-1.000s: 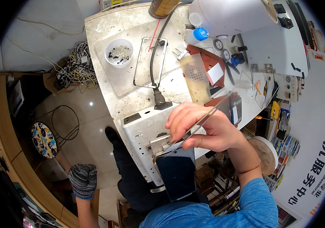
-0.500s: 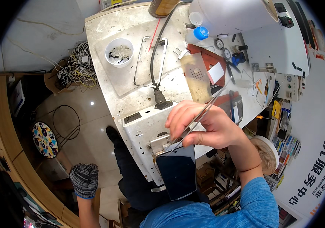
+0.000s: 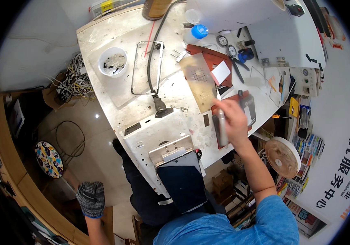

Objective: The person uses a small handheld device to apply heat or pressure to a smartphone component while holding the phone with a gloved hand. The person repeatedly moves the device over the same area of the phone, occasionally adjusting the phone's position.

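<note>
Stained table (image 3: 177, 94), tiled floor (image 3: 101, 157), dark device (image 3: 182, 181)

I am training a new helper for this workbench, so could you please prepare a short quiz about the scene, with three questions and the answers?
1. Which hand wears the grey knitted glove?
2. True or false: in the picture, the white cup stands to the left of the blue-capped bottle.
3. The slim tool at the right hand has a handle that is: (a) green; (b) silver-grey; (c) yellow.

Key:
1. The left hand.
2. True.
3. (b) silver-grey.
</note>
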`<state>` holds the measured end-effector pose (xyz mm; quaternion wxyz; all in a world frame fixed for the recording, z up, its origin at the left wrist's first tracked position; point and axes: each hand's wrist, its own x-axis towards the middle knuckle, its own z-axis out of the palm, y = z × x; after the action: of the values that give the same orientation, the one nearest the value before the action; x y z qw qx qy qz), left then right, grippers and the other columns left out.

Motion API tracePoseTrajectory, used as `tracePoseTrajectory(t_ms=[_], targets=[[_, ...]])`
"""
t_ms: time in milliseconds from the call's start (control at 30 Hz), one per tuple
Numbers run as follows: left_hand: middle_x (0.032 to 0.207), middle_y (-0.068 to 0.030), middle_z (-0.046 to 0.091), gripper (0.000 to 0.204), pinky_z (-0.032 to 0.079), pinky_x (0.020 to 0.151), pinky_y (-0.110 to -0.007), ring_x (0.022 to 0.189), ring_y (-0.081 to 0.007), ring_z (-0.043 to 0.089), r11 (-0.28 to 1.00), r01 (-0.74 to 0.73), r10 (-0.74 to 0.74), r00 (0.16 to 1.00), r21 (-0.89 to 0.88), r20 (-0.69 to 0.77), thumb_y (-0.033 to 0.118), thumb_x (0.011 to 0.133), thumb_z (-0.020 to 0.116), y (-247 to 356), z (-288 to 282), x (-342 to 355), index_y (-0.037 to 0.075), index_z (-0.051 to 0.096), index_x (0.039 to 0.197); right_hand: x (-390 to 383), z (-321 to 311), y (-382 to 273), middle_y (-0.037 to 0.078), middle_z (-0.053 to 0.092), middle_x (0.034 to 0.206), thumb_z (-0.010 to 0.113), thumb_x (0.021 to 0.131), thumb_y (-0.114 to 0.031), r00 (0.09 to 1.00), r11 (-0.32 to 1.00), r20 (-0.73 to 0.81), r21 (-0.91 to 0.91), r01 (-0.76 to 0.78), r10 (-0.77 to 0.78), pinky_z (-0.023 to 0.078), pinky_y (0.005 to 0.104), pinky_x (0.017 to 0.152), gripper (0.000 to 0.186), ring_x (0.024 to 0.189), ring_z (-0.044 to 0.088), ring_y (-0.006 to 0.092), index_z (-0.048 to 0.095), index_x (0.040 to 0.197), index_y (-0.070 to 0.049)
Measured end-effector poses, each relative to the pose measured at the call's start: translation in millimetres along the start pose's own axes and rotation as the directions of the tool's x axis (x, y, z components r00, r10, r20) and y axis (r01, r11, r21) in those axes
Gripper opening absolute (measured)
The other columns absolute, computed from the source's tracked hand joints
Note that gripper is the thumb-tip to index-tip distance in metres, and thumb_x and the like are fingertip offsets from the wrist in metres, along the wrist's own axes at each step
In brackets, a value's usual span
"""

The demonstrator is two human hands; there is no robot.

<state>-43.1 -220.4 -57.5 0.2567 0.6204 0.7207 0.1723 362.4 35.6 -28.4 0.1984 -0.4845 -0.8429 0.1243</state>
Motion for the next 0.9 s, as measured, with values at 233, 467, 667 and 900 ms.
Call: tracePoseTrajectory(t_ms=[233, 467, 667, 900], targets=[[0.076, -0.0128, 0.065, 0.021, 0.050, 0.068, -0.040, 0.073, -0.0319, 0.062, 0.999, 0.044, -0.044, 0.999, 0.007, 0.007, 0.021, 0.089, 0.059, -3, -10, -3, 0.004, 0.068, 0.080, -33, 6, 3, 0.011, 0.056, 0.107, 0.057, 0.072, 0.007, 0.992, 0.946, 0.066, -0.314, -0.083, 0.109, 0.046, 0.0378, 0.076, 0.049, 0.091, 0.054, 0.0309, 0.063, 0.118, -0.010], [0.077, -0.0130, 0.065, 0.027, 0.049, 0.066, -0.043, 0.071, -0.0338, 0.061, 0.999, 0.008, -0.006, 0.998, 0.032, -0.068, 0.027, 0.090, 0.057, 2, -24, 3, 0.005, 0.068, 0.078, -52, -12, -76, 0.008, 0.062, 0.092, 0.071, 0.079, -0.007, 0.866, 0.686, 0.373, 0.534, -0.494, 0.333, 0.045, 0.0276, 0.066, 0.041, 0.076, 0.055, 0.0165, 0.061, 0.120, -0.006], [0.075, -0.0125, 0.065, 0.026, 0.049, 0.066, -0.043, 0.071, -0.0338, 0.061, 0.997, 0.040, -0.038, 0.999, 0.073, -0.021, 0.026, 0.089, 0.058, 5, -35, 3, 0.005, 0.067, 0.076, -71, -11, -63, 0.005, 0.058, 0.093, 0.066, 0.084, -0.003, 0.813, 0.521, 0.492, 0.627, -0.579, 0.312, 0.045, 0.0222, 0.064, 0.028, 0.081, 0.056, 0.0101, 0.060, 0.111, 0.002], [0.074, -0.0118, 0.063, 0.026, 0.048, 0.068, -0.043, 0.072, -0.0338, 0.060, 0.986, 0.046, -0.027, 0.993, 0.161, -0.119, 0.026, 0.090, 0.055, 4, -39, -7, 0.007, 0.066, 0.075, -73, -21, -51, 0.009, 0.062, 0.086, 0.052, 0.098, -0.021, 0.658, -0.027, 0.586, 0.756, -0.654, 0.473, 0.049, 0.0214, 0.055, 0.032, 0.073, 0.067, 0.0163, 0.049, 0.123, -0.001]])
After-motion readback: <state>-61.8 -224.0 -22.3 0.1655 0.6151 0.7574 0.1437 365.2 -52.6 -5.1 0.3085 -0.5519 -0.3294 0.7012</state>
